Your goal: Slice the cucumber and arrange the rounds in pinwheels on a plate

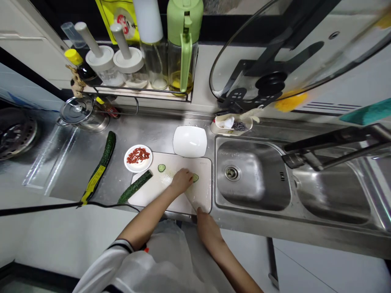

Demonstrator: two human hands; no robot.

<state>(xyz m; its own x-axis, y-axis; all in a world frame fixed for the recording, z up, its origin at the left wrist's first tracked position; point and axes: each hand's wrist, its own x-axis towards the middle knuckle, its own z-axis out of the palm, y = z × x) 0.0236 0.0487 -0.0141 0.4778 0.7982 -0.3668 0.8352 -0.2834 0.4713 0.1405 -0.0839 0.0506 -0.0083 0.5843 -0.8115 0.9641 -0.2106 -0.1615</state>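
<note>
My right hand (208,228) grips the handle end of a kitchen knife (192,201), whose blade slants over the white cutting board (203,191). My left hand (182,181) is closed over the board with its fingers curled down, and a cut cucumber slice (196,178) shows at its fingertips. Another round slice (161,168) lies flat farther left. A length of dark green cucumber (136,186) rests across the board's left edge, its cut end toward the middle.
Behind the board sits a white square dish (190,140); a round plate with chopped red pieces (138,158) is at its left corner. A whole cucumber (106,152) with a yellow band lies farther left. The steel sink (253,175) is at the right; seasoning bottles (183,53) stand on a rack.
</note>
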